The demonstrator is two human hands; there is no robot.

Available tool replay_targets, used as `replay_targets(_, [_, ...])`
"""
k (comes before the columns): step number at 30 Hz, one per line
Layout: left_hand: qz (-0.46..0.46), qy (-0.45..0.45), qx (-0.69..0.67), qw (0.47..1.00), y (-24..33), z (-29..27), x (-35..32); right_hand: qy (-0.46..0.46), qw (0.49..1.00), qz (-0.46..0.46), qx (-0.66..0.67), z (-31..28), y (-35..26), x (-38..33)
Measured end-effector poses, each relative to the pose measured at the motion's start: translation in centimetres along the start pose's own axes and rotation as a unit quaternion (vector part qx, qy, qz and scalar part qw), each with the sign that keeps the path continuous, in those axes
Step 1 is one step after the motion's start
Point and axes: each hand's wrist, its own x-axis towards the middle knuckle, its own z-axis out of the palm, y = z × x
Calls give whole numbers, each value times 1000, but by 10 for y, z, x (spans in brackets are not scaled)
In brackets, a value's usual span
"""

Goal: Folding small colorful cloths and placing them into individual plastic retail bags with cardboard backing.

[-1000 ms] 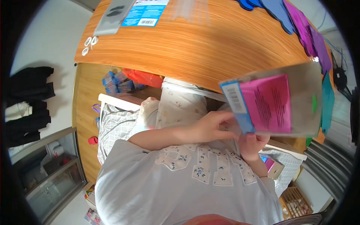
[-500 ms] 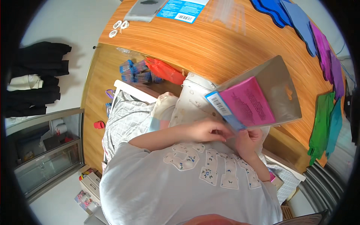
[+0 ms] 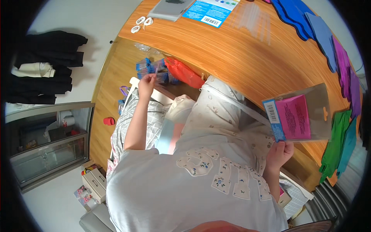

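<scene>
My right hand (image 3: 279, 154) pinches the lower corner of a clear plastic packet (image 3: 319, 123) with a hanging hole. Inside it lies a magenta folded piece (image 3: 295, 118) with dark print, beside a blue strip with a white barcode label (image 3: 273, 114). The packet is held up over the near right part of the table. Out to the left, my left hand (image 3: 147, 86) is raised with fingertips pressed together. Something thin and see-through may stick up from them, too faint to make out against the bundles behind.
On the wooden table (image 3: 216, 48) lie white rings (image 3: 135, 29), a stack of clear bags (image 3: 166, 13), a blue card (image 3: 206, 13) and clear strips (image 3: 253, 21). Blue, purple and green pieces (image 3: 335, 135) line its right edge. Blue-topped bundles (image 3: 143, 63) and a red bag (image 3: 183, 73) lie beyond my left hand.
My left hand has moved away from the packet, far out to the left and up. My right hand has carried the packet to the right and slightly down, turning it more upright.
</scene>
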Motion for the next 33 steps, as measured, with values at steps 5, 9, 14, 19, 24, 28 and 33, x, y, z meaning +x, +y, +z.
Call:
replay_targets(5, [120, 30, 255, 959, 2, -12, 32, -13, 998, -7, -56, 0, 3, -2])
replay_targets(9, [212, -25, 433, 876, 38, -4, 46, 0, 996, -25, -89, 4, -2, -5])
replay_targets(14, [257, -118, 554, 783, 73, 7, 65, -2, 996, -10, -90, 5, -5, -5])
replay_targets(19, [313, -142, 580, 738, 66, 20, 81, -20, 997, -5, -76, 7, -11, -4])
replay_targets(24, [306, -124, 428, 841, 51, 28, 91, -42, 998, -28, -48, 1, -16, -6])
replay_targets(28, [289, -111, 385, 869, 47, 33, 95, -45, 997, -17, -61, -1, -19, -7])
replay_targets(33, [209, -84, 262, 939, 45, 55, 100, -37, 997, -9, -67, 7, -22, -3])
